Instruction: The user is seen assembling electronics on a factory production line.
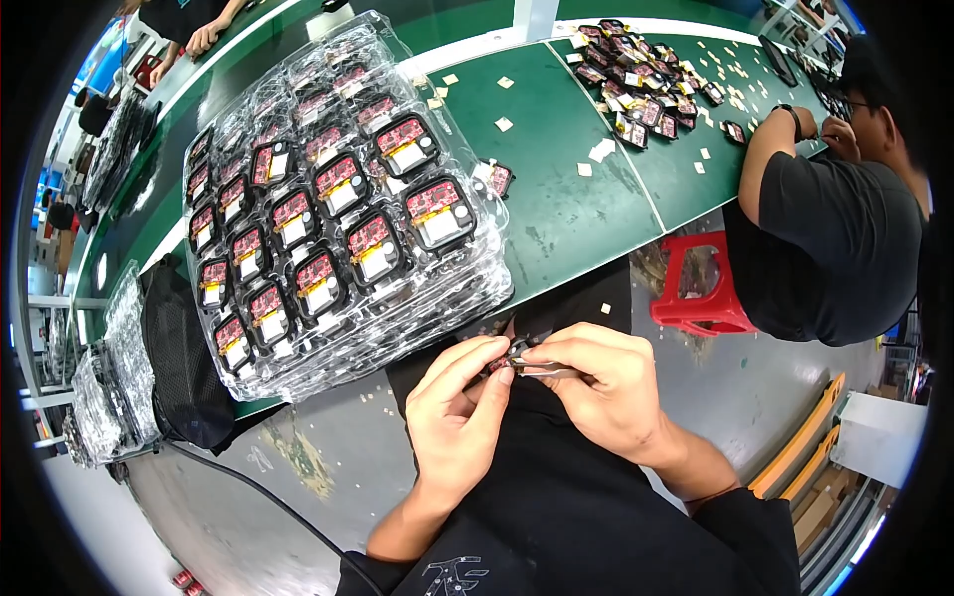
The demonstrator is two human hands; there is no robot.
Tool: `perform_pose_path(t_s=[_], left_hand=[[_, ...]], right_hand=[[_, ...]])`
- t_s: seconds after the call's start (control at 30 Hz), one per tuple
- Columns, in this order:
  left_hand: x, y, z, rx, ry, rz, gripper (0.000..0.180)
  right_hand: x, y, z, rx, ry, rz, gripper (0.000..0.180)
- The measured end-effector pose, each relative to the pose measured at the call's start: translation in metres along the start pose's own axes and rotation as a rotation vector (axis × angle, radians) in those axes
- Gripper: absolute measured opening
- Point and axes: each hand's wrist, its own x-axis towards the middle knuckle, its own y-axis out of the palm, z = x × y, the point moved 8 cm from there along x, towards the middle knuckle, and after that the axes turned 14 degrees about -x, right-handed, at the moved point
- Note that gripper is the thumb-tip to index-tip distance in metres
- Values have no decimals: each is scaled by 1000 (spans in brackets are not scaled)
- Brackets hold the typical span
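Over my lap, near the table's front edge, my left hand (452, 417) is closed on a small black-cased device (499, 363) with red circuitry, mostly hidden by the fingers. My right hand (608, 392) grips a pair of metal tweezers (550, 372), their tips at the device. Just beyond my hands is a stack of clear plastic trays (447, 301). The top tray bears rows of similar devices (439, 212), each with a red board, yellow tape and a pale block. A single device (497, 179) lies by the stack's right side.
The green table (556, 223) carries a device pile (641, 84) and scattered pale paper bits (504, 124). At right, a co-worker in a dark shirt (845, 233) sits by a red stool (689, 283). A black bag (184, 358) hangs left; a black cable (268, 492) runs toward me.
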Motion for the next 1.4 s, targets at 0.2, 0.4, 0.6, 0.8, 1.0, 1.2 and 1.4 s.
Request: perform_pose_path(t_s=[0.2, 0.4, 0.6, 0.8, 1.0, 1.2, 1.4], left_hand=[[1, 0, -3, 44, 14, 10, 33], [3, -5, -2, 51, 18, 34, 32], [5, -5, -1, 42, 19, 39, 29], [3, -2, -2, 38, 49, 48, 27], [-2, 3, -5, 127, 96, 74, 28], [-1, 5, -3, 105, 108, 85, 28], [-4, -1, 0, -126, 159, 119, 51]], right_hand=[[2, 5, -2, 26, 26, 11, 24], [1, 14, -10, 77, 23, 26, 22], [6, 10, -9, 38, 111, -7, 25], [4, 23, -24, 194, 224, 128, 27], [-2, 27, -22, 172, 224, 90, 19], [7, 21, -17, 134, 157, 130, 15], [42, -20, -54, 414, 328, -37, 15]])
